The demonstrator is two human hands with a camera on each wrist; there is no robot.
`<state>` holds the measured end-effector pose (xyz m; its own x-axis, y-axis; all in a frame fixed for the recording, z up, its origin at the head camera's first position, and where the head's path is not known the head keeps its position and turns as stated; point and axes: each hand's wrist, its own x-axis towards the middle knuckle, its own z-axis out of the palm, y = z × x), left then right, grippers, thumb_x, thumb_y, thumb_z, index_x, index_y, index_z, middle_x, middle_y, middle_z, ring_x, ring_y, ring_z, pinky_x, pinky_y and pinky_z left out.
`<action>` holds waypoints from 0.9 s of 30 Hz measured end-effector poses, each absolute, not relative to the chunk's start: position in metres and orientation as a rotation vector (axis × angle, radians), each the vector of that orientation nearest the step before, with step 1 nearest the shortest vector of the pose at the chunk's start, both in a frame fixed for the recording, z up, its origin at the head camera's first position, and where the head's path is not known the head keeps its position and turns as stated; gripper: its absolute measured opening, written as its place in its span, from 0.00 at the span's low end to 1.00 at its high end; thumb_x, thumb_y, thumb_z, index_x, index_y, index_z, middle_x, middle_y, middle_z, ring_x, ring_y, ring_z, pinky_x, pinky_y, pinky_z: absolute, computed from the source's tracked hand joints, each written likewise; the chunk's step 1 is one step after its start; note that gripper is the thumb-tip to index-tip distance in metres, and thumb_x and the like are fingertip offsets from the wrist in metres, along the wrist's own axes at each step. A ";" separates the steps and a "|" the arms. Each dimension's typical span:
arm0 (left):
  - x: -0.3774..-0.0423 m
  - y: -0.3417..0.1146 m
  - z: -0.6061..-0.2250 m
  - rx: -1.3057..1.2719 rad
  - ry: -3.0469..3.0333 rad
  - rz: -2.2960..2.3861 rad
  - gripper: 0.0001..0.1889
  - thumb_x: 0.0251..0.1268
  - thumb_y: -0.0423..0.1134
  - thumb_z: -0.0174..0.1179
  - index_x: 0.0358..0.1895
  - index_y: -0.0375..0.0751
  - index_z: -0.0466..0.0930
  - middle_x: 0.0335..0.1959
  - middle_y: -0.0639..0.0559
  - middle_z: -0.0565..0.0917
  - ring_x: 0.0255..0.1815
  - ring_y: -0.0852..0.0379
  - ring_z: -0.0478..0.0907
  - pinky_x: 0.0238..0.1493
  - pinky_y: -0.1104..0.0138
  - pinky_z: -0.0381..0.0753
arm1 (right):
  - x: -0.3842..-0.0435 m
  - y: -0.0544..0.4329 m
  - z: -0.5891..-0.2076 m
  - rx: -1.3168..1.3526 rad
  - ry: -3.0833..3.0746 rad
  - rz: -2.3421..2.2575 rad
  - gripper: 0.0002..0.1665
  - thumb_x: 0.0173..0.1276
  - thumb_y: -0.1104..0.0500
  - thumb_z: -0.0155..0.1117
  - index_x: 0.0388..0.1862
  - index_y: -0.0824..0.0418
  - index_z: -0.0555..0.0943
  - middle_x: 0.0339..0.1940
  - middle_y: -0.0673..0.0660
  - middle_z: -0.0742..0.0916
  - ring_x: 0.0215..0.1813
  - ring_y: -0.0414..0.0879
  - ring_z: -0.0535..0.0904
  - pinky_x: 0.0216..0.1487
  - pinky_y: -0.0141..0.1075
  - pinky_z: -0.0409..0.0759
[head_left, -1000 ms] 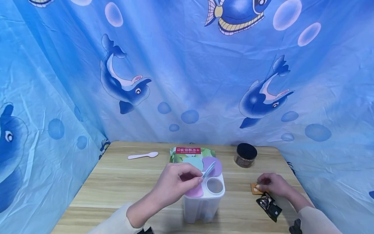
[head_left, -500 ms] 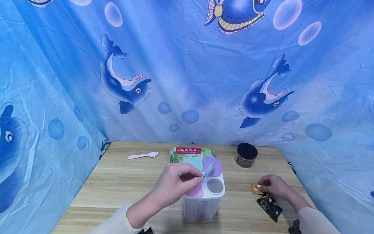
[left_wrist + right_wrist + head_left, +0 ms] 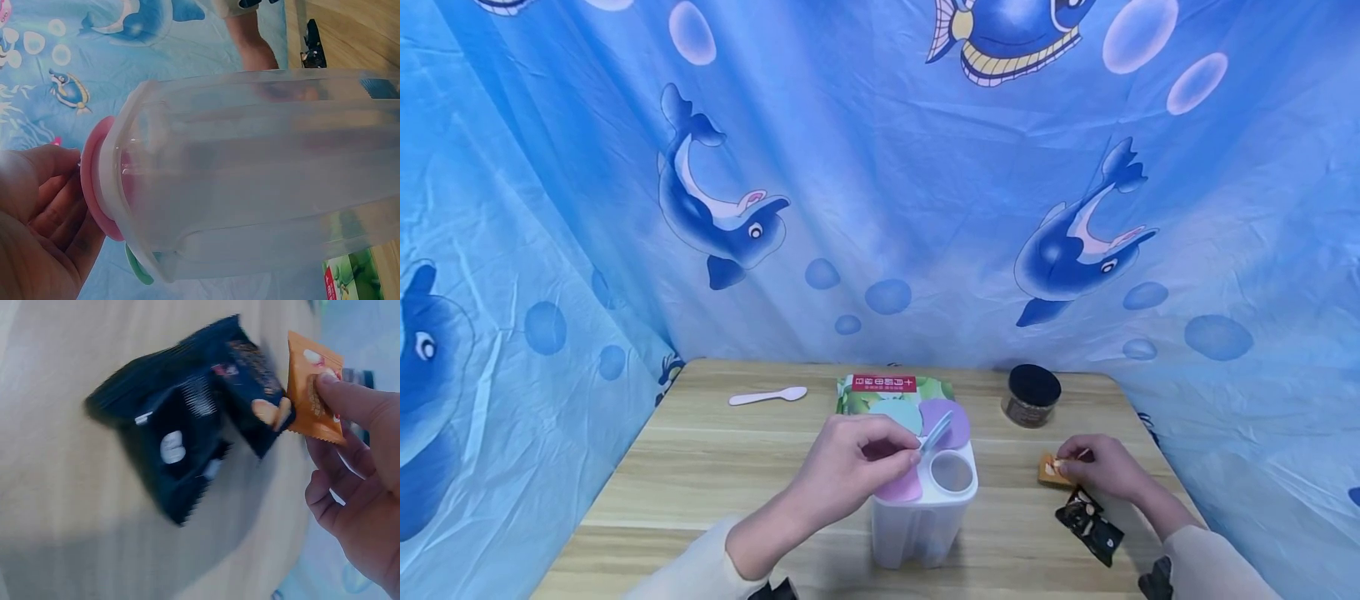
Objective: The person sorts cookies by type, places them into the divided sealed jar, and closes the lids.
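My left hand (image 3: 850,471) pinches the raised light-blue lid (image 3: 938,432) of a tall white translucent storage container (image 3: 917,525). Beside that lid, one round opening is uncovered. The pink lid (image 3: 100,187), the green lid (image 3: 898,412) and the purple lid (image 3: 955,412) lie over the other openings. On the right side of the table, my right hand (image 3: 1105,467) grips a small orange snack packet (image 3: 305,409) between thumb and fingers, the thumb across its printed face. Black snack packets (image 3: 169,434) lie on the table right beside it.
A green bag with a red label (image 3: 883,385) lies behind the container. A clear jar with a black lid (image 3: 1032,396) stands at the back right. At the back left rests a white spoon (image 3: 767,397). Blue fish-print cloth (image 3: 880,208) hangs around the wooden table (image 3: 700,492).
My right hand has drawn up slightly, and the orange packet has tilted up and shifted a little left with it. The left hand and the lid have stayed in place.
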<state>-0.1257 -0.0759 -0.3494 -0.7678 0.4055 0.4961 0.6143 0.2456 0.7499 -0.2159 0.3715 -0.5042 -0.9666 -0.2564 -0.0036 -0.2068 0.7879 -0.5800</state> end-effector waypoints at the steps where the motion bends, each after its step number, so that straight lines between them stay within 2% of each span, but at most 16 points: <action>1: -0.126 -0.076 -0.349 -0.962 -2.313 -1.539 0.05 0.60 0.32 0.73 0.38 0.44 0.91 0.33 0.60 0.89 0.32 0.67 0.84 0.36 0.69 0.88 | -0.216 0.370 -0.501 -0.404 2.905 -0.935 0.03 0.67 0.58 0.73 0.38 0.52 0.87 0.36 0.47 0.87 0.37 0.38 0.81 0.37 0.33 0.81; 5: -0.126 -0.076 -0.349 -0.958 -2.316 -1.537 0.05 0.60 0.32 0.73 0.38 0.45 0.91 0.33 0.60 0.89 0.32 0.67 0.83 0.35 0.69 0.87 | -0.218 0.361 -0.481 -0.484 2.946 -0.971 0.04 0.67 0.58 0.73 0.40 0.52 0.88 0.38 0.47 0.89 0.37 0.36 0.81 0.38 0.33 0.82; 13: -0.127 -0.076 -0.349 -0.957 -2.328 -1.542 0.05 0.60 0.32 0.73 0.38 0.45 0.91 0.33 0.61 0.89 0.32 0.67 0.83 0.36 0.69 0.87 | -0.210 0.336 -0.426 -0.660 2.986 -1.034 0.06 0.71 0.59 0.70 0.45 0.51 0.88 0.37 0.45 0.88 0.36 0.35 0.81 0.32 0.32 0.80; 21: -0.126 -0.077 -0.349 -0.966 -2.311 -1.538 0.05 0.60 0.32 0.73 0.38 0.45 0.91 0.33 0.61 0.89 0.32 0.67 0.83 0.35 0.69 0.87 | -0.192 0.296 -0.364 -0.929 3.036 -1.133 0.09 0.68 0.60 0.73 0.43 0.45 0.87 0.34 0.40 0.87 0.32 0.37 0.80 0.29 0.32 0.78; 27: -0.127 -0.077 -0.350 -0.969 -2.308 -1.539 0.05 0.60 0.33 0.73 0.38 0.46 0.91 0.33 0.60 0.89 0.32 0.67 0.83 0.36 0.69 0.87 | -0.169 0.262 -0.334 -1.235 3.028 -1.155 0.16 0.64 0.63 0.76 0.43 0.41 0.87 0.39 0.39 0.87 0.35 0.34 0.80 0.33 0.28 0.79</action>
